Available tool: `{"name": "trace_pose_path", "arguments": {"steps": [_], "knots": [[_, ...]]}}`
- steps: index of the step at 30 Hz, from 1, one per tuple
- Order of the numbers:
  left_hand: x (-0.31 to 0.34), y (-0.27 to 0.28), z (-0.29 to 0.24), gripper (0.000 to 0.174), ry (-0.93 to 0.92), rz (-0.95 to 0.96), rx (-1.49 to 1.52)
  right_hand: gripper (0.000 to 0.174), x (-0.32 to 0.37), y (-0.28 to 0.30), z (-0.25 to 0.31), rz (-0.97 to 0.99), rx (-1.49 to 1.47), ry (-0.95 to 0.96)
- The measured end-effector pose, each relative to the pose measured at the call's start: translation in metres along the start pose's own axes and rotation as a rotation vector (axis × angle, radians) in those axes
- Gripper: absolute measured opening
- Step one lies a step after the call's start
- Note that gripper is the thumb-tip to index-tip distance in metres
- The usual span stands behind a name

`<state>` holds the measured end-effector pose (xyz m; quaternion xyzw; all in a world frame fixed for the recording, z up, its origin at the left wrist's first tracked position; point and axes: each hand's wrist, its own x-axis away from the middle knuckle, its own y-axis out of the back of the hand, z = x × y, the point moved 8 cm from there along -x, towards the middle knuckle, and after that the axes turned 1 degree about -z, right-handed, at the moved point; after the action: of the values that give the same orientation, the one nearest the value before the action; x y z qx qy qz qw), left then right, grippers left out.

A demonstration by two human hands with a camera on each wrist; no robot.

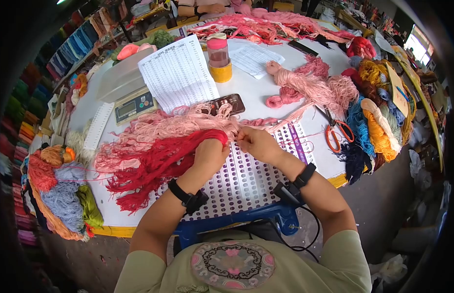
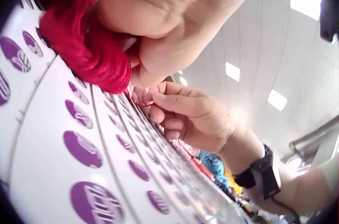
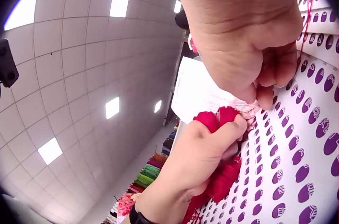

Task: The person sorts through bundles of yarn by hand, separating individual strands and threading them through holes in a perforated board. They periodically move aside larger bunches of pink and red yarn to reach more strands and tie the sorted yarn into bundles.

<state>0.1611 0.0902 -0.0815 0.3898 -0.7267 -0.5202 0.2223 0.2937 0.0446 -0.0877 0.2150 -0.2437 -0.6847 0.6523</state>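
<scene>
A skein of deep red yarn lies across pale pink yarn on the table. The left hand grips the looped right end of the red skein; in the right wrist view, the red loops bulge around its thumb and fingers. Just to its right, the right hand has thumb and forefinger pinched together. In the left wrist view a thin red strand runs from the red skein to the right hand's pinched fingertips. Pink yarn passes behind both hands.
Red-handled scissors lie to the right beside blue and orange skeins. Behind the hands are a phone, a scale, a printed sheet and a pink-lidded jar. A blue bar runs along the near edge.
</scene>
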Motion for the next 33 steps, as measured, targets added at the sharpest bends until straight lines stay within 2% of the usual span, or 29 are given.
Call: {"name": "trace_pose_path", "arguments": {"steps": [2, 3, 5, 8, 13, 15, 22, 25, 28, 30, 31, 32, 33], "knots": [[0.002, 0.007, 0.014, 0.025, 0.074, -0.037, 0.364, 0.009, 0.001, 0.006, 0.005, -0.021, 0.014, 0.023], [0.002, 0.009, 0.017, 0.025, 0.071, -0.035, 0.363, 0.010, 0.003, 0.009, 0.007, -0.039, 0.026, 0.042], [0.003, 0.022, 0.024, 0.023, 0.039, -0.186, 0.545, 0.010, 0.002, 0.010, 0.007, -0.026, 0.040, 0.034], [0.006, 0.020, 0.026, 0.022, 0.095, -0.192, 0.550, 0.011, -0.002, 0.004, 0.003, -0.010, 0.023, 0.050], [0.005, 0.017, 0.016, 0.023, -0.006, -0.209, 0.389, 0.012, -0.001, -0.003, -0.001, 0.021, 0.016, 0.012], [0.000, -0.002, 0.016, 0.024, 0.064, -0.085, 0.126, 0.012, -0.001, -0.002, 0.000, 0.004, 0.058, 0.005], [-0.004, -0.002, -0.001, 0.030, 0.085, -0.044, -0.006, 0.014, -0.001, -0.002, -0.001, 0.022, 0.087, -0.022], [-0.007, -0.012, 0.005, 0.032, 0.027, -0.019, -0.031, 0.014, -0.001, -0.002, -0.001, 0.024, 0.079, -0.016], [-0.007, -0.011, 0.022, 0.031, -0.026, -0.048, 0.090, 0.014, 0.002, 0.000, -0.002, 0.012, 0.041, 0.001], [-0.004, -0.004, 0.037, 0.028, 0.050, -0.059, 0.469, 0.013, 0.003, 0.002, 0.000, -0.006, 0.008, 0.036], [0.000, -0.005, 0.037, 0.021, 0.129, -0.023, 0.794, 0.013, 0.002, 0.002, -0.001, -0.006, 0.006, 0.037], [0.002, 0.002, 0.035, 0.021, 0.131, -0.025, 0.791, 0.013, 0.002, 0.002, 0.000, -0.005, 0.018, 0.043], [0.007, -0.002, 0.035, 0.019, 0.242, 0.084, 1.025, 0.012, 0.002, 0.002, 0.001, -0.004, 0.030, 0.050]]}}
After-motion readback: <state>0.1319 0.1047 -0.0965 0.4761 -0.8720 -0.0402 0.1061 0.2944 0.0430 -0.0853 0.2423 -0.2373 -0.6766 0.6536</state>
